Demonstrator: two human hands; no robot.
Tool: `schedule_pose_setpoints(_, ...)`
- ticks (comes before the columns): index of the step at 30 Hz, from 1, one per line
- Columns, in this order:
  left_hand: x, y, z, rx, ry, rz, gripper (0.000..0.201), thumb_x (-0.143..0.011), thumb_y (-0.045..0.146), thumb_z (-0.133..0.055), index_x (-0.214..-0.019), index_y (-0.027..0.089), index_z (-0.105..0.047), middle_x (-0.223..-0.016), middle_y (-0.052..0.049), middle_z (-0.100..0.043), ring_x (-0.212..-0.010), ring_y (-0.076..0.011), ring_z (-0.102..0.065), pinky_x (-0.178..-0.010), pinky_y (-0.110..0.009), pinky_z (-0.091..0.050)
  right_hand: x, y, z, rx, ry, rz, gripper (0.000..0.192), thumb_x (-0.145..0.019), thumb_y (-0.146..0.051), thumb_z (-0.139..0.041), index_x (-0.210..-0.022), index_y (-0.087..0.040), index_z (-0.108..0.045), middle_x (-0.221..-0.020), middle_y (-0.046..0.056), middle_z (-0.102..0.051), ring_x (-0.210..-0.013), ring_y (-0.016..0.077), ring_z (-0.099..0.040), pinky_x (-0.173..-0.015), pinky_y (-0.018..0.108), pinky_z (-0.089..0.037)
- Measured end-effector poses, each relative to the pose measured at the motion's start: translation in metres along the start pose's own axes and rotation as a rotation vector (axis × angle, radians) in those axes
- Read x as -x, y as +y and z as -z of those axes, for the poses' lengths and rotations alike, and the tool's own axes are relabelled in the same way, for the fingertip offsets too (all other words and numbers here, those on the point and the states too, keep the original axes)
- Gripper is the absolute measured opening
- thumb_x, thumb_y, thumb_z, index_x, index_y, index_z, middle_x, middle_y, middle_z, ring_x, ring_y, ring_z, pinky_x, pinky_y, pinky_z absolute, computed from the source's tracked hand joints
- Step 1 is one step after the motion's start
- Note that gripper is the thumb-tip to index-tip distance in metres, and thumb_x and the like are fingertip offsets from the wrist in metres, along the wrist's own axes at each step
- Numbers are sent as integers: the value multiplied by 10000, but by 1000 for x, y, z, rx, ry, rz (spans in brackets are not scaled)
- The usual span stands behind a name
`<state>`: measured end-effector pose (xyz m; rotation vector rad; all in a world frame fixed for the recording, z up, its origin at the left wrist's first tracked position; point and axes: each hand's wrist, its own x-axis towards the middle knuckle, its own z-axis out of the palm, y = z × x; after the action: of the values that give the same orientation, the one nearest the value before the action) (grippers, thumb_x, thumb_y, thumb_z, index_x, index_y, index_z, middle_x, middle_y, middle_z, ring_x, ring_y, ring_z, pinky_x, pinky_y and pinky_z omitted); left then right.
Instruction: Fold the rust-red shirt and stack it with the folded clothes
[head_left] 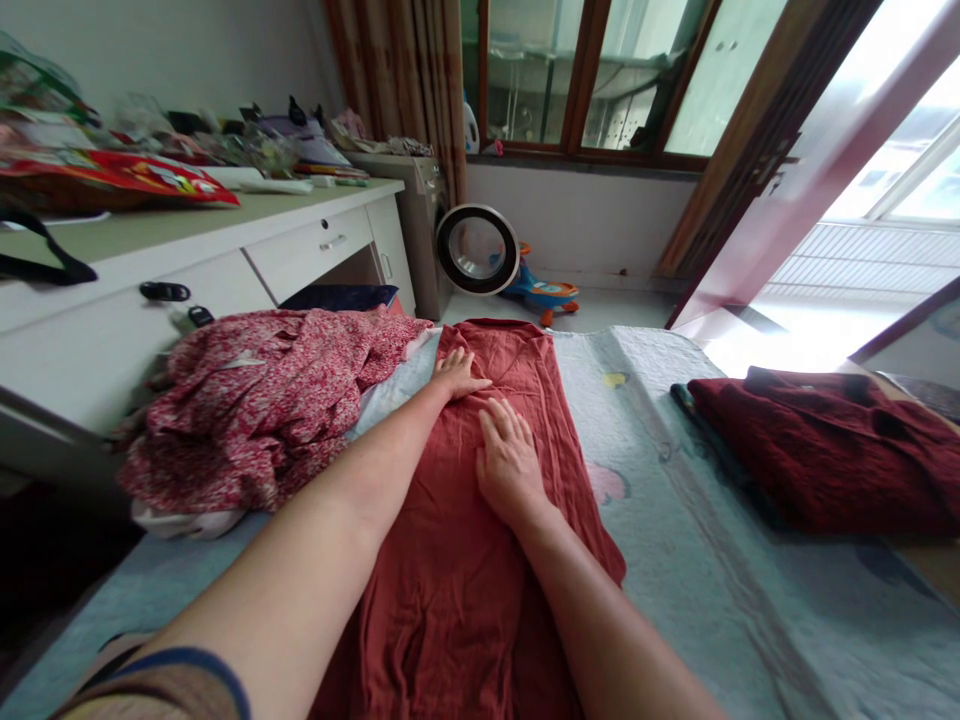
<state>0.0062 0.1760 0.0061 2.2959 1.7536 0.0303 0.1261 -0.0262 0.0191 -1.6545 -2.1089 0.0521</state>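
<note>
Both hands pressing flat with fingers spread, gripping nothing, left hand (457,374) lying farther up the rust-red garment (465,560), right hand (508,462) resting mid-cloth, garment stretching lengthwise along the pale blue bedspread (712,580), floral red clothes pile (262,410) sitting just beside it.

Left hand (457,373) flat on rust-red cloth (465,560) near its far edge; right hand (508,458) palm-down just beside; floral garment (262,405) heaped left; dark red folded garment (817,450) right.

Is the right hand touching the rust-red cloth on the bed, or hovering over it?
Touching. The head view shows the right hand lying flat, palm down, on the rust-red cloth, with no gap under the fingers. The left hand also rests on it.
</note>
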Motion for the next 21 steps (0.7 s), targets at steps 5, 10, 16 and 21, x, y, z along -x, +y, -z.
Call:
schedule_pose_setpoints(5, 5, 3, -14, -15, 254, -23, 872, -839, 631, -491, -1483, 93, -252, -1562, -222, -253, -1459, -322, -218, -1159, -476, -229, 4, -5, -13, -5, -203, -9, 626, -908, -437, -490, -1451, -139, -405, -1592, 123, -218, -1477, 263, -141, -1181, 474, -129)
schedule_pose_setpoints(10, 23, 11, -16, -53, 575, -211, 523, -886, 290, -523, -1361, 91, -431, -1450, -203, -429, -1372, -302, -372, -1141, -442, -295, 4, -5, -15, 9, -203, -52, 717, -907, -442, -473, -1495, -67, -306, -1595, 149, -181, -1485, 264, -101, -1192, 460, -105)
schedule_pose_setpoints(16, 50, 10, -23, 15, 407, -250, 378, -920, 116, -351, -1251, 121, -533, -1261, -132, -608, -1187, -202, -570, -1041, -334, -438, 4, -5, -14, 14, -203, -67, 701, -913, -408, -438, -1494, -41, -300, -1595, 153, -175, -1483, 271, -107, -1193, 439, -123)
schedule_pose_setpoints(21, 79, 0, -32, 32, 339, -246, 460, -920, 196, -423, -1372, 109, -430, -1458, -134, -470, -1355, -187, -436, -1141, -319, -342, 4, -5, -12, 51, -210, -57, 668, -895, -321, -419, -1496, -53, -303, -1594, 140, -188, -1481, 258, -121, -1189, 442, -132)
